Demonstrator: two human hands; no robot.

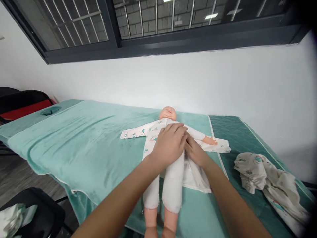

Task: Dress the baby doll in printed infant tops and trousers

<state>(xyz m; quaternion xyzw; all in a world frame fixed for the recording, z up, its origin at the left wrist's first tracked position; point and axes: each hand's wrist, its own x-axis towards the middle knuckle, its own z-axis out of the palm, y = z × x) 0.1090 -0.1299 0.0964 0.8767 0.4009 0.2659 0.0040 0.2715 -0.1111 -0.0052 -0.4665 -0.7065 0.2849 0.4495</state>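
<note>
A baby doll lies on its back on a green-covered bed, its head toward the wall. A white patterned top covers its chest and the arm at the left; the top's other half lies spread beneath the bare-handed arm at the right. My left hand rests on the doll's chest, fingers bent over the cloth. Close against it, my right hand is at the doll's side, fingers curled near the garment's edge. What the fingers of either hand hold is hidden. The doll's legs are in white padded fabric.
Crumpled patterned clothing lies on the darker green cover at the right. A black chair with white cloths stands at the lower left. Behind the bed are a white wall and a barred window. A red and black chair is at the far left.
</note>
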